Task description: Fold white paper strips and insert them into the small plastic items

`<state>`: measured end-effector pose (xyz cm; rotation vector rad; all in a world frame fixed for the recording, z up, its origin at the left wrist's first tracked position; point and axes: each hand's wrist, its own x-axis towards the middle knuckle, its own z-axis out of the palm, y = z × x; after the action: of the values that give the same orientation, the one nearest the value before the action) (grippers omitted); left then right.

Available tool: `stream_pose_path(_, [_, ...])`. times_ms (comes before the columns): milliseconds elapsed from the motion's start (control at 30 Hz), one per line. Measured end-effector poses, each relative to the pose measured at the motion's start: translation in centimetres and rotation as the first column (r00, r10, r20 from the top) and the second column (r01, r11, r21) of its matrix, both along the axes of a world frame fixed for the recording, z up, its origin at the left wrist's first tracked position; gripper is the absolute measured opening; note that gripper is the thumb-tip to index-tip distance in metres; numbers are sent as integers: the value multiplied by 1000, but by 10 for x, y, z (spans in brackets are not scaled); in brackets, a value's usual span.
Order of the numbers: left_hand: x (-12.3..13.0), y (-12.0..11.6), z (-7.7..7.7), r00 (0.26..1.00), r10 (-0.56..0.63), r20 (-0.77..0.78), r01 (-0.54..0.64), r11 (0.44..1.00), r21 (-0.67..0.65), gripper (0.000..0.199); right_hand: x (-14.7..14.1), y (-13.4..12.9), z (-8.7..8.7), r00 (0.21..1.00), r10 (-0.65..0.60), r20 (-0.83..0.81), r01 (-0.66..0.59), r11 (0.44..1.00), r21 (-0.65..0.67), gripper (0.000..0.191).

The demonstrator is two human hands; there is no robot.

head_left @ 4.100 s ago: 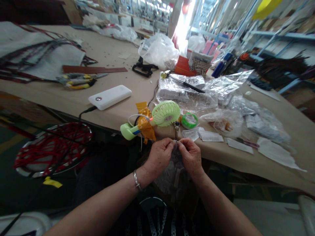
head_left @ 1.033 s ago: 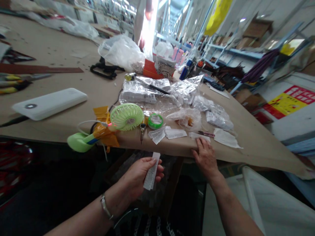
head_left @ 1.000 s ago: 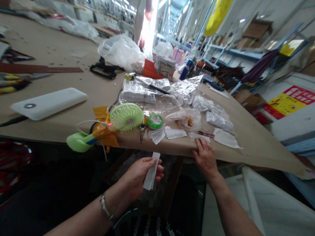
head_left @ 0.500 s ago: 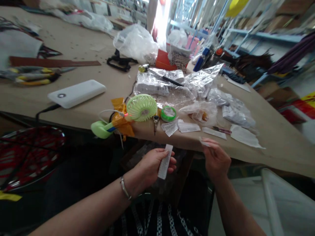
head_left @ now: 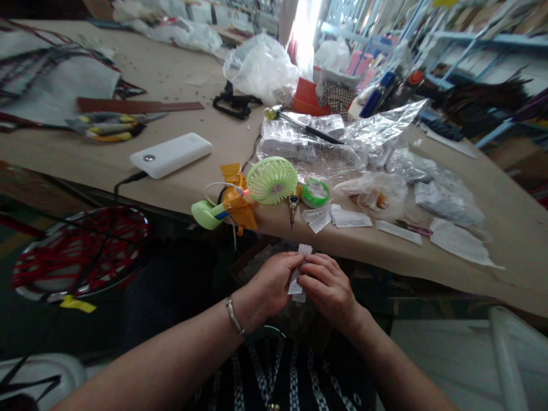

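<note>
My left hand [head_left: 274, 282] is closed on a narrow white printed label strip [head_left: 295, 285], just in front of the table edge. Bent fingers of my right hand [head_left: 331, 288] press on the same strip from the other side, and the two hands almost touch. A second slip end shows below the strip; how the pieces lie between my fingers is partly hidden. On the table edge ahead are printed label strips [head_left: 351, 218], a single strip [head_left: 399, 233], small pink-handled tweezers [head_left: 419, 229] and a white paper piece [head_left: 462, 244].
A green fan [head_left: 272, 181], a pointed tool [head_left: 293, 210] and a green tape roll [head_left: 315, 193] stand near the edge. Further left are a white power bank [head_left: 171, 155] and pliers [head_left: 113, 128]. Clear plastic packs [head_left: 299, 137] lie behind, with a hammer [head_left: 308, 127] across them.
My right hand, earlier raised by the table edge with a small white slip, has come left and down to meet the strip in my left hand. The view has swung slightly left.
</note>
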<state>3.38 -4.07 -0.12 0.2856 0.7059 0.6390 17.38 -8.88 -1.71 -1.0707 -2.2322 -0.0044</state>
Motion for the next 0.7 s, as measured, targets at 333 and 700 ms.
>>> stream_pose_path(333, [-1,-2,5,997,8,-73,-4,998,66,6,-2,-3,4,993,33,-113,-41,997,-69,24])
stream_pose_path(700, [-10,-5,17,953,-284,-107,298,944,142,16,13,10,-4,513,-507,-693,-393,578,-715,38])
